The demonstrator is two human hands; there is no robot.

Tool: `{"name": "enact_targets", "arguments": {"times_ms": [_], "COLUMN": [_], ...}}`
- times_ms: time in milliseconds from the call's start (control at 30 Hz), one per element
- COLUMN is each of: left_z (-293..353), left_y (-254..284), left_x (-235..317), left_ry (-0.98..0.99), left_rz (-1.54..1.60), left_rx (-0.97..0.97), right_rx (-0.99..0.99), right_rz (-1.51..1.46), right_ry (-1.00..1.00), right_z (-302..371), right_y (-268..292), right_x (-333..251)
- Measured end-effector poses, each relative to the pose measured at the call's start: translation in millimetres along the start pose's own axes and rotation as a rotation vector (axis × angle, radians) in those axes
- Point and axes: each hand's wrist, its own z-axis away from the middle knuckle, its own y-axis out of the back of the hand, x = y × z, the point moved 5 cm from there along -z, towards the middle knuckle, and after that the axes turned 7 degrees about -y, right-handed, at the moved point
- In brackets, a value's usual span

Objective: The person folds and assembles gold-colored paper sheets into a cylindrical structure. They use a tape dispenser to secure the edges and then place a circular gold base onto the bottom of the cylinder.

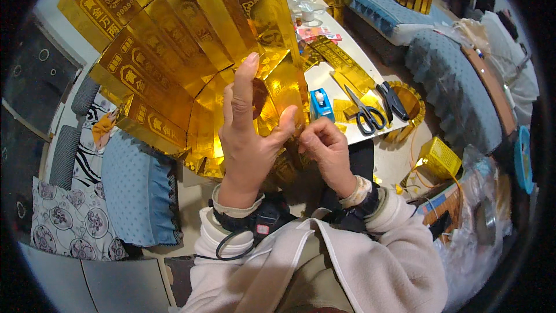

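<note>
A large shiny structure of gold-foil paper bars (179, 29), with printed patterns, stands in front of me, its inside facing me. Over its inner side is my left hand (246, 150), forefinger stretched upward and thumb spread out, with nothing seen in it. My right hand (327, 153) is closed in a pinch close by the structure's lower right edge. What its fingertips hold, if anything, is too small to make out. A blue tape dispenser (320, 104) is just beyond my right hand, on the white table (362, 133).
Scissors (366, 110) and a black stapler-like tool (392, 101) lie on the table beside gold paper strips (341, 61). Past the table are a round gold container (414, 104), a yellow box (439, 158) and a blue-covered couch (457, 81). A blue-covered seat (139, 188) stands left.
</note>
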Motion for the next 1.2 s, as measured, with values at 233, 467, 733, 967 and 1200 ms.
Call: {"name": "enact_targets", "arguments": {"times_ms": [233, 467, 733, 967, 1200], "left_z": [0.9, 1.8, 0.5, -0.9, 3.2], "left_y": [-0.8, -1.1, 0.5, 1.2, 5.4], "left_x": [-0.8, -0.5, -0.8, 1.1, -6.0], "left_ry": [-0.033, -0.033, -0.028, -0.002, 0.043], "left_rz": [-0.023, -0.022, -0.059, -0.052, 0.02], "left_rx": [0.001, -0.023, -0.029, -0.012, -0.02], "right_rx": [0.084, 0.063, 0.047, 0.013, -0.1], "right_rz": [0.075, 0.217, 0.44, 1.105, 1.292], "right_ry": [-0.072, -0.132, -0.184, 0.14, 0.125], "right_z": [-0.8, -2.2, 6.8, 11.9, 14.8], "right_y": [-3.1, 5.5, 34.0, 37.8, 29.0], "right_x": [5.0, 5.9, 37.0, 25.9, 40.5]}}
